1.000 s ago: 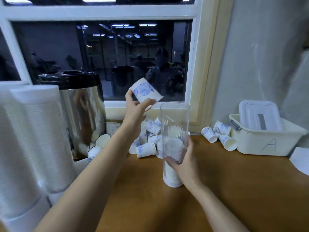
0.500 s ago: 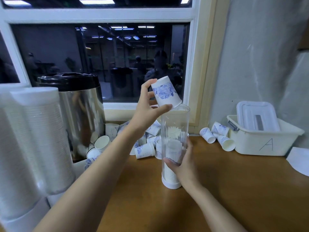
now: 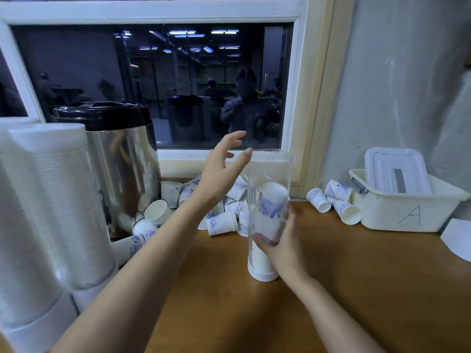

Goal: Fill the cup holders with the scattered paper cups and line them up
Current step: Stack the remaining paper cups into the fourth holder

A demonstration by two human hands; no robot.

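One clear cup holder [image 3: 267, 171] upright on surface [image 3: 331, 276], centre of frame — long axis vertical, mouth up. Right hand [image 3: 283, 240] grips its lower half, fingers [image 3: 262, 238] curled round tube. Left hand [image 3: 219, 169] just left of mouth, fingers spread, holding nothing. One blurred paper cup [image 3: 272, 205] mid-tube, above nested stack [image 3: 260, 258] at base. Loose cups [image 3: 221, 222] lie below and behind left hand — nearer that hand; roughly a dozen, exact count unclear. Three or four more cups [image 3: 348, 212] at right by bin [image 3: 407, 215]. Two filled holders [image 3: 51, 200] lower left.

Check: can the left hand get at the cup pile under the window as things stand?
Probably yes. The left hand is open and empty, hovering just over the cup pile, with nothing between them. The holder, gripped by the right hand, stands off to the side.
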